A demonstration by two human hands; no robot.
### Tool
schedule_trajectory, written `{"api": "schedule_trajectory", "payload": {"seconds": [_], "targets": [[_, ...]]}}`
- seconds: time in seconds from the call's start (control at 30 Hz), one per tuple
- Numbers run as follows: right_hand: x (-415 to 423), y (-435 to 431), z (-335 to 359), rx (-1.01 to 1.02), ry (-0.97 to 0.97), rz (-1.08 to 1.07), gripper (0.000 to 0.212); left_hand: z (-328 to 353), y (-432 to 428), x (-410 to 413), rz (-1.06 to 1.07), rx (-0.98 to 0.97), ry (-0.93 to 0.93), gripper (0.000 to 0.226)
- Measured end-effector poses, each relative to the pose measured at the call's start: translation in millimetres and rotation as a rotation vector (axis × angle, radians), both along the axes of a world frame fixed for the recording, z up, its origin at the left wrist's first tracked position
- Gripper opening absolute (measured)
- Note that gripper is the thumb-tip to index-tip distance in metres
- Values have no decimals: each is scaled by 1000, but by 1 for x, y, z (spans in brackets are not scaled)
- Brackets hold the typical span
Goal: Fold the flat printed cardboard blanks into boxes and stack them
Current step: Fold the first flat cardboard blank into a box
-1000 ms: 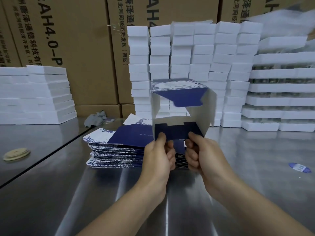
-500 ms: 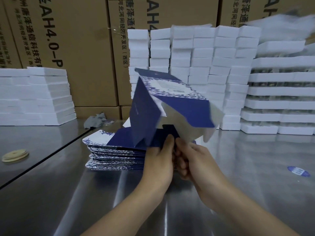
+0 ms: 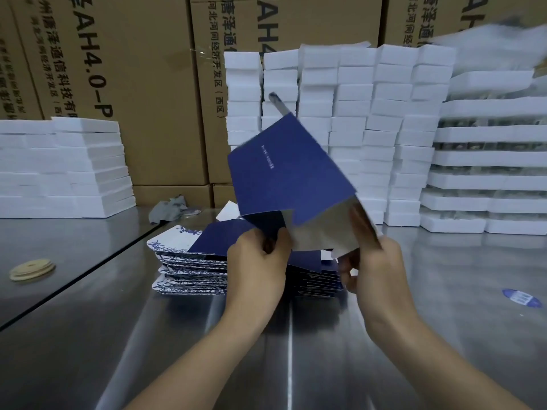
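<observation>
Head cam: L hand (image 3: 256,258) gripped near bottom edge of a half-folded navy box (image 3: 284,173), held tilted in the air just above the stack of flat blanks (image 3: 189,261) on the steel table (image 3: 118,350). R hand (image 3: 370,261) pinched the box's grey inner flap (image 3: 322,229), thumb up against it. White foam blocks (image 3: 355,93) stood stacked behind.

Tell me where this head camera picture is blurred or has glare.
Head view: the dark blue printed cardboard box and the right hand gripping it are motion-smeared; the left hand looks sharper; bright glare streaks run down the steel table.
</observation>
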State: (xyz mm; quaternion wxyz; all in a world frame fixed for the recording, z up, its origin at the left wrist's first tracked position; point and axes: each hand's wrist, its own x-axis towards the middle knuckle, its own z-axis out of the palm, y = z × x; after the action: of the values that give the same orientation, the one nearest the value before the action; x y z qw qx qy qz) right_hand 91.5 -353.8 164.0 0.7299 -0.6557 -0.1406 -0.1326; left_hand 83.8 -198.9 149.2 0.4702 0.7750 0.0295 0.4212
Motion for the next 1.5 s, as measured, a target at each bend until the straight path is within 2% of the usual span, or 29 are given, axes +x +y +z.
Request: {"api": "schedule_trajectory", "payload": {"seconds": [0.17, 0.27, 0.33, 0.43, 0.57, 0.67, 0.8, 0.9, 1.0, 1.13, 1.33, 1.5], "targets": [[7, -7, 1, 27, 50, 59, 56, 2, 2, -9, 32, 270, -10, 30], [10, -11, 4, 30, 78, 172, 64, 6, 3, -10, 21, 279, -26, 32], [11, -12, 6, 6, 50, 202, 61, 9, 4, -8, 3, 213, -32, 34], [12, -10, 3, -65, 16, 116, 47, 13, 3, -11, -53, 100, -35, 40], [15, -8, -2, -129, 193, 93, 60, 13, 1, -14, -120, 27, -60, 42], [17, -7, -2, -44, 166, 174, 57, 11, -1, -13, -128, 51, -91, 50], [17, -5, -5, 67, 181, 140, 51, 7, -7, -12, -185, -49, -69, 58], [18, -4, -8, 136, 228, 100, 48, 2, -14, -9, -314, -260, 126, 57], [18, -1, -11, 165, 248, 102, 47, -3, -22, -9, -521, -559, 346, 44], [16, 4, -15, 168, 269, 144, 48, -2, -26, -7, -698, -755, 315, 36], [13, 5, -14, 115, 309, 290, 46, -2, -26, -6, -687, -753, 247, 40], [11, 9, -16, 116, 243, 401, 41, -2, -25, -8, -646, -688, 243, 41]]}}
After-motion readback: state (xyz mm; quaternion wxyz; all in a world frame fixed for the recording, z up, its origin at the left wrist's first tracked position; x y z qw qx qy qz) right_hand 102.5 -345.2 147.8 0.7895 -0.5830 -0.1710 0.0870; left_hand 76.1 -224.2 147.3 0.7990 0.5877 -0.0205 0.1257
